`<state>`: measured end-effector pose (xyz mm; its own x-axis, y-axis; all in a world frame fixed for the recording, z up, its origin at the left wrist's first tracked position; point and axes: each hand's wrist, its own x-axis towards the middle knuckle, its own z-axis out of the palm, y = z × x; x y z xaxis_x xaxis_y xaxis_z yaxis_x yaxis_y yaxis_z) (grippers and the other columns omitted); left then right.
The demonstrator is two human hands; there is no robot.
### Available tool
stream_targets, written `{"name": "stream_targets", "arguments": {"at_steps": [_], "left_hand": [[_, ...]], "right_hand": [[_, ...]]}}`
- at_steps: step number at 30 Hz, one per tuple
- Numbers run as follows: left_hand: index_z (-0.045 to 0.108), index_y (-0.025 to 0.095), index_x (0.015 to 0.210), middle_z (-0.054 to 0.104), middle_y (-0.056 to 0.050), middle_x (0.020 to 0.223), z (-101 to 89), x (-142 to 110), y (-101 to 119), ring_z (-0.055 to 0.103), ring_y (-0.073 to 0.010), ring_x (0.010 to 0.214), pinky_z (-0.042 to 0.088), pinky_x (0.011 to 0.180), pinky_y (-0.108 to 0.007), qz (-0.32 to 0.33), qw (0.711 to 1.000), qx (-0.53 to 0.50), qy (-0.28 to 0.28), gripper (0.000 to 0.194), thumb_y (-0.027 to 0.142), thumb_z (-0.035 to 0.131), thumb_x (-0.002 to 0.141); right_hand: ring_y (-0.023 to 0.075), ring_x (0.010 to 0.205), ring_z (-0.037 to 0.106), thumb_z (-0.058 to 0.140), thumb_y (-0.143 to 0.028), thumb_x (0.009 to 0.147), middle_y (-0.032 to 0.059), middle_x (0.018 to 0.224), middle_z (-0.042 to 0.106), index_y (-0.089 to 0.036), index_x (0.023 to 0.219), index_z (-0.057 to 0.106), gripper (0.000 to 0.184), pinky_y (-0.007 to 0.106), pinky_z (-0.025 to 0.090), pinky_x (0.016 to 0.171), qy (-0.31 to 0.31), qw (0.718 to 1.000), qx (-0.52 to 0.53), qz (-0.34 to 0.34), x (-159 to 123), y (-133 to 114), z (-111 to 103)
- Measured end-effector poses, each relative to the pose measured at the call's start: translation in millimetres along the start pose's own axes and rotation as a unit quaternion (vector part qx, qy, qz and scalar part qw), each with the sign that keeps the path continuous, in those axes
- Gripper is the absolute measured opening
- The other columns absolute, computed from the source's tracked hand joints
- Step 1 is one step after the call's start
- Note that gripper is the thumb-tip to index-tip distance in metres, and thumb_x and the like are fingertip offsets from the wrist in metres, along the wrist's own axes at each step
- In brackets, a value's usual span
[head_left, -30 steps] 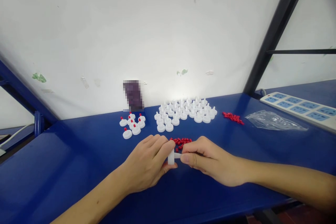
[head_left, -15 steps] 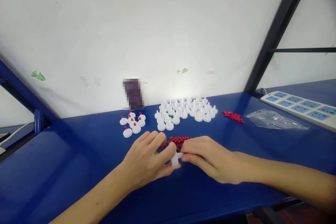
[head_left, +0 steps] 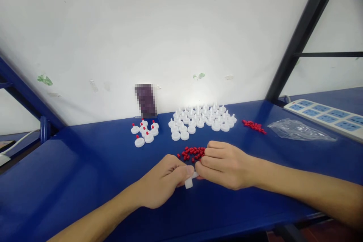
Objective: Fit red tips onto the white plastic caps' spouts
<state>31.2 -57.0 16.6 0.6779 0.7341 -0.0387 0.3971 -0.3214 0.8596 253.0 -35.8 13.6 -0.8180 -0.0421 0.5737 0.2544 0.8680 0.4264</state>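
Left hand (head_left: 164, 181) and right hand (head_left: 224, 164) pinch white nozzle cap (head_left: 189, 181) between fingertips, above blue table (head_left: 85, 174); red plug pile (head_left: 193, 153) just behind.

Blue bench (head_left: 85, 181), white caps (head_left: 202, 119), red pieces (head_left: 193, 153)

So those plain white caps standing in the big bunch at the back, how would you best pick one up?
Probably from above, pinching the thin spout. Each white cap rests on its wide round base with the spout pointing up, and its neighbours crowd the sides. The nearest-row ones are easiest to reach; there the base rim could be pinched too.
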Motion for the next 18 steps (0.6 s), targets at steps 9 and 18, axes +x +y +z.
{"name": "stream_targets", "arguments": {"at_steps": [9, 18], "left_hand": [[0.071, 0.016, 0.078, 0.059, -0.001, 0.070, -16.3, 10.0, -10.5, 0.050, -0.0149, 0.066, 0.039, 0.064, -0.027, 0.007, 0.995, -0.006, 0.099, 0.044, 0.043, 0.040, 0.095], [0.055, 0.018, 0.100, 0.059, 0.001, 0.079, -52.6, 18.4, -44.1, 0.052, -0.0146, 0.064, 0.041, 0.060, -0.027, -0.044, 0.951, 0.118, 0.281, 0.024, 0.039, 0.057, 0.087]], "right_hand": [[0.0189, 0.085, 0.062, 0.041, -0.028, 0.102, 0.0110, 0.100, 0.066, -0.015, 0.116, 0.062, 0.028, 0.032, 0.051, 0.073, -0.071, 0.961, 0.144, 0.224, -21.0, 23.1, 6.3], [0.0270, 0.100, 0.061, 0.043, -0.029, 0.098, 0.0135, 0.101, 0.067, -0.015, 0.126, 0.060, 0.035, 0.041, 0.049, 0.084, -0.156, 0.896, 0.167, 0.380, -38.2, 52.2, 24.7]]}}
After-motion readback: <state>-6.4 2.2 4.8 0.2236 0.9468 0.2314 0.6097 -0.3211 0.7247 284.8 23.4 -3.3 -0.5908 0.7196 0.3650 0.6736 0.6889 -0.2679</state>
